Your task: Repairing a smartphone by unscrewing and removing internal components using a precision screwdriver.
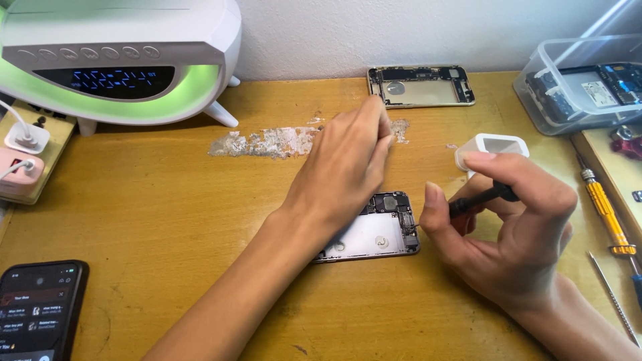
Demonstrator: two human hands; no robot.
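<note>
2 bare hands are working over an opened phone housing (374, 230) lying flat near the middle of the wooden desk (167, 200). The right hand (515, 234) is curling closed around a black-handled screwdriver (478, 199), thumb and index finger pinching the shaft, its tip touching the right edge of the housing. The left hand (344, 167) is reaching across the housing with its fingers loosely bunched together, covering the upper left part of it; whether it is gripping anything cannot be told.

1 second empty phone shell (420, 87) is resting against the white wall at the back of the desk. A patch of scraped, flaking finish (267, 142) is showing on the desk behind the left hand. A white clock lamp glowing green (120, 60) is standing at the far left above a power strip (30, 157), and a dark smartphone (40, 311) is lying at the lower left, cut off by the frame. A clear plastic box (582, 80) holding phone parts is sitting at the right, with a small white tray (491, 147) and a yellow-handled screwdriver (605, 210) nearby.
</note>
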